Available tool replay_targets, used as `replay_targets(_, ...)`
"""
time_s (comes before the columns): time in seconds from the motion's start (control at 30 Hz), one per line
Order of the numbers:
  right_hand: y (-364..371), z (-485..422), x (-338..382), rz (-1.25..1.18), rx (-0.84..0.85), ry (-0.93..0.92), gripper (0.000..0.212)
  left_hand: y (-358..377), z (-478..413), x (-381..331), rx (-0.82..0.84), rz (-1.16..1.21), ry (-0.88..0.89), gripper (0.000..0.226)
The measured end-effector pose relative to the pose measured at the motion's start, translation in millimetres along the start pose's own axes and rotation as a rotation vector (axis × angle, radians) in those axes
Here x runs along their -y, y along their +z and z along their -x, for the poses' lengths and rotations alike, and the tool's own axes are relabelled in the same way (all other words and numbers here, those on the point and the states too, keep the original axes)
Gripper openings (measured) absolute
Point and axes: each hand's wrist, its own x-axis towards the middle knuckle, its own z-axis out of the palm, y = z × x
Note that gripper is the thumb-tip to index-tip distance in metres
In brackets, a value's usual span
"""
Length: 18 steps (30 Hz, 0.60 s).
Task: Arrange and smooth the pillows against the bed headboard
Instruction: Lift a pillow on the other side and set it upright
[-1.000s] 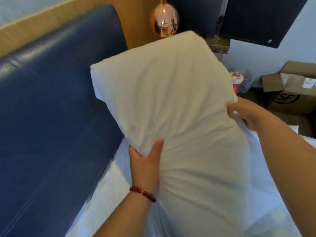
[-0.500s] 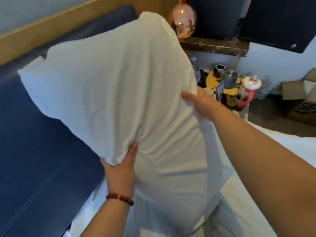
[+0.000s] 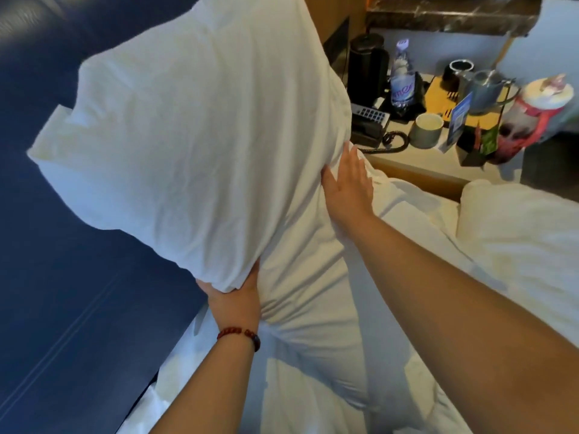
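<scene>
A large white pillow stands upright and leans left toward the dark blue padded headboard. My left hand, with a red bead bracelet at the wrist, grips the pillow's lower near edge from below. My right hand lies flat, fingers spread, against the pillow's right side. The pillow's bottom rests on the white bedding. A second white pillow lies on the bed at the right.
A bedside table beyond the pillow carries a black phone, a water bottle, a black kettle, a grey cup, a metal pot and a red-and-white jar. A dark stone shelf hangs above.
The pillow has swung left and closer to the headboard. My right hand slid down its right side and flattened. The view tilted down, showing the bedside table.
</scene>
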Motion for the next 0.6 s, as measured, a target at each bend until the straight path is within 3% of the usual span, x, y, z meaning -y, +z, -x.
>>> replay_targets(0.13,32.5,23.4,-21.0,0.017,0.030,-0.047,0.062,-15.9,-1.4,11.1,0.119,-0.139,0.021,0.083)
replay_targets(0.2,38.2,25.5,-27.5,0.014,0.035,-0.045,0.063,-28.8,3.4,18.4,0.206,-0.223,0.003,0.068)
replay_targets(0.3,41.2,36.1,-32.8,0.067,0.024,-0.053,0.063,-44.6,22.7,21.3,0.506,-0.534,-0.176,0.044)
replay_targets(0.37,41.0,51.3,-37.9,0.130,0.039,-0.052,0.061,-50.8,40.4,17.1,0.729,-0.813,-0.198,0.064)
replay_targets(0.43,40.1,70.8,-46.4,0.206,0.057,-0.051,0.060,-46.4,53.1,4.1,0.825,-0.913,0.028,0.062)
replay_targets(0.53,35.8,100.9,-63.7,0.315,0.064,-0.028,0.064,-16.2,57.9,-25.1,0.767,-0.780,0.499,0.033)
replay_targets(0.6,32.0,119.5,-78.9,0.370,0.065,0.008,0.067,11.1,49.6,-35.6,0.734,-0.729,0.772,0.028)
